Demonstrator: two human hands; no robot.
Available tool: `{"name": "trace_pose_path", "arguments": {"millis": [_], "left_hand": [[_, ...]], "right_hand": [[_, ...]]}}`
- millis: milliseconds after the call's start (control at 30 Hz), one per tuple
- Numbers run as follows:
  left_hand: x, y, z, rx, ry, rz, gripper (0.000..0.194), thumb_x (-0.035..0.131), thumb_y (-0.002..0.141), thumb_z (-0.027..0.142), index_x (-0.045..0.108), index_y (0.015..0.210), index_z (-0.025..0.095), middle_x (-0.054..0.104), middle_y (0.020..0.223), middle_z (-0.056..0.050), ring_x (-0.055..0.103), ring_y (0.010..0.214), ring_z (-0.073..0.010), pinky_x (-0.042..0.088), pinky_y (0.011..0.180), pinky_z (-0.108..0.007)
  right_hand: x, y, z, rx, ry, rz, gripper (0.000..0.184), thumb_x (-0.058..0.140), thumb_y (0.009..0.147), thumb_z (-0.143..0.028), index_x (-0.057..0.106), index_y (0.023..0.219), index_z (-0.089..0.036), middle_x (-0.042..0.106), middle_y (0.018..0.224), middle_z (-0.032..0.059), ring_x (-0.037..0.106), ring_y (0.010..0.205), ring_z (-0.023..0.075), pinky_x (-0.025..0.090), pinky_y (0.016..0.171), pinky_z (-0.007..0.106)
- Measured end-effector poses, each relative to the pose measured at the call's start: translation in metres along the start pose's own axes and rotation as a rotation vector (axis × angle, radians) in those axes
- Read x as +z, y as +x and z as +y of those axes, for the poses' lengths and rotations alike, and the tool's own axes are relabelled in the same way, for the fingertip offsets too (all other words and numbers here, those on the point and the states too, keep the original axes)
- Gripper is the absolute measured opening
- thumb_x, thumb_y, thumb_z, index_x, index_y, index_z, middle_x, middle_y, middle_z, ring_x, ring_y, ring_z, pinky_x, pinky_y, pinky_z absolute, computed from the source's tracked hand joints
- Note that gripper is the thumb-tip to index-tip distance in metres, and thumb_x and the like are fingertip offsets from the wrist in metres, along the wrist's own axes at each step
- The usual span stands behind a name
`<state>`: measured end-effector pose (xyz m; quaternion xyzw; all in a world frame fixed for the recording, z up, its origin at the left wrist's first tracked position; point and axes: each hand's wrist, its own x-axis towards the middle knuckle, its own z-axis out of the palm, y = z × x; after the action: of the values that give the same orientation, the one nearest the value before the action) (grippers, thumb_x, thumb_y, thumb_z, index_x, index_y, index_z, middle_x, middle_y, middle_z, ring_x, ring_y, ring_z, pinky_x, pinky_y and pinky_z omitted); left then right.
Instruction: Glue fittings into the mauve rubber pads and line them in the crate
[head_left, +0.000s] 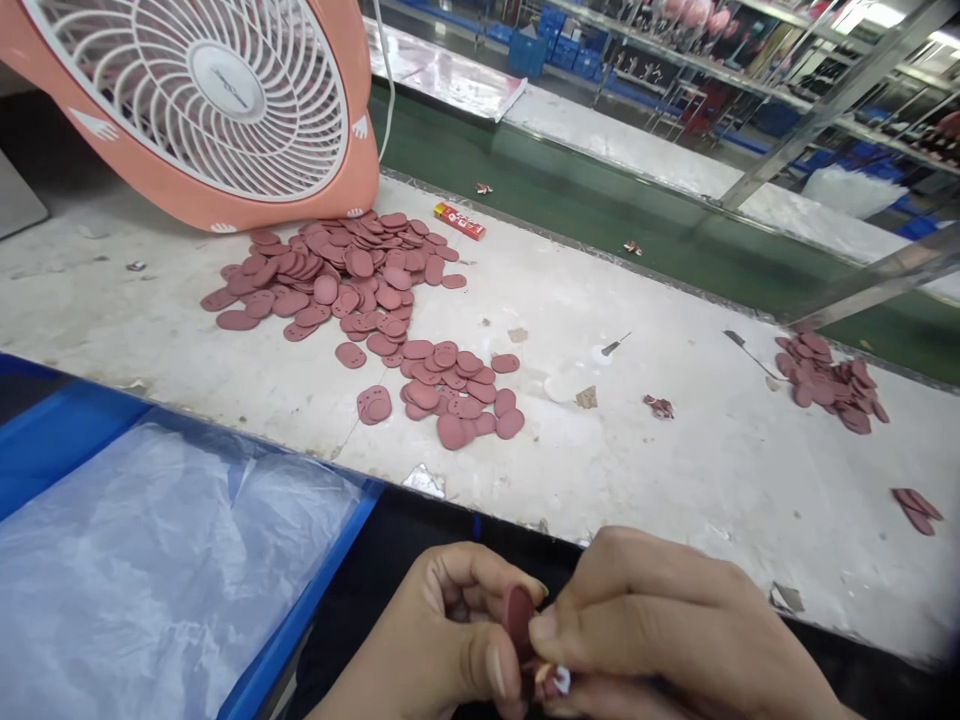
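Low in the head view, my two hands meet just in front of the table's near edge. My left hand (424,640) pinches a flat, dark red oval piece (518,612) between thumb and fingers. Pressed against the same piece from the right are the thumb and fingers of my right hand (667,620). Below the right fingertips pokes out a small white and orange bit (553,680), too blurred to name. The fingers hide most of what lies between both hands.
Many similar oval pieces (360,265) lie heaped on the white table (720,480) below an orange fan (225,90). Another dark red pile (829,385) sits at right. A blue bin with a clear plastic liner (165,560) stands at left. A green conveyor belt (585,190) runs behind.
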<state>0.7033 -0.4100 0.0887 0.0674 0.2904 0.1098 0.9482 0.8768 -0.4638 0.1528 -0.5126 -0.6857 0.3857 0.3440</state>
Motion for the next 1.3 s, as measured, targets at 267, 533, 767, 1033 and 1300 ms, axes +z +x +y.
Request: {"name": "trace_pose_path", "arguments": {"millis": [267, 533, 767, 1033, 1300], "left_hand": [[0.001, 0.001, -0.005, 0.079, -0.037, -0.049, 0.033, 0.091, 0.051, 0.039, 0.076, 0.071, 0.017, 0.068, 0.058, 0.003, 0.057, 0.050, -0.0036, 0.044, 0.050, -0.012], [0.003, 0.000, -0.009, 0.094, -0.041, -0.049, 0.031, 0.091, 0.054, 0.037, 0.075, 0.071, 0.016, 0.067, 0.059, 0.002, 0.056, 0.049, -0.0034, 0.044, 0.050, -0.011], [0.004, 0.000, -0.010, 0.128, -0.043, -0.054, 0.030, 0.090, 0.054, 0.037, 0.075, 0.070, 0.016, 0.068, 0.061, 0.002, 0.056, 0.049, -0.0031, 0.045, 0.050, -0.011], [0.003, 0.003, -0.012, 0.147, -0.048, -0.052, 0.030, 0.090, 0.055, 0.038, 0.077, 0.073, 0.017, 0.070, 0.065, 0.001, 0.056, 0.048, -0.0026, 0.045, 0.047, -0.010], [0.002, 0.003, -0.014, 0.163, -0.061, -0.059, 0.029, 0.089, 0.056, 0.038, 0.077, 0.071, 0.018, 0.067, 0.063, 0.002, 0.055, 0.049, -0.0026, 0.046, 0.049, -0.011]], "right_hand": [[0.002, 0.006, 0.000, -0.014, 0.003, 0.056, 0.021, 0.072, 0.082, -0.008, 0.069, 0.101, -0.017, 0.071, 0.084, 0.0047, 0.067, 0.074, 0.0112, 0.055, 0.067, 0.016], [0.001, 0.003, -0.002, -0.019, -0.028, 0.037, 0.020, 0.072, 0.082, -0.008, 0.068, 0.098, -0.018, 0.071, 0.082, 0.0038, 0.067, 0.076, 0.0113, 0.055, 0.068, 0.016], [0.002, 0.004, -0.003, -0.089, -0.050, 0.084, 0.017, 0.072, 0.081, -0.002, 0.069, 0.096, -0.010, 0.069, 0.080, 0.0041, 0.066, 0.076, 0.0081, 0.053, 0.071, 0.012], [0.005, 0.003, -0.003, -0.102, -0.104, 0.105, 0.009, 0.069, 0.085, -0.008, 0.068, 0.093, -0.010, 0.070, 0.078, 0.0045, 0.066, 0.074, 0.0092, 0.054, 0.072, 0.016], [0.008, 0.005, -0.001, -0.110, -0.097, 0.112, 0.010, 0.070, 0.084, -0.007, 0.068, 0.093, -0.010, 0.070, 0.077, 0.0044, 0.065, 0.073, 0.0085, 0.053, 0.071, 0.014]]}}
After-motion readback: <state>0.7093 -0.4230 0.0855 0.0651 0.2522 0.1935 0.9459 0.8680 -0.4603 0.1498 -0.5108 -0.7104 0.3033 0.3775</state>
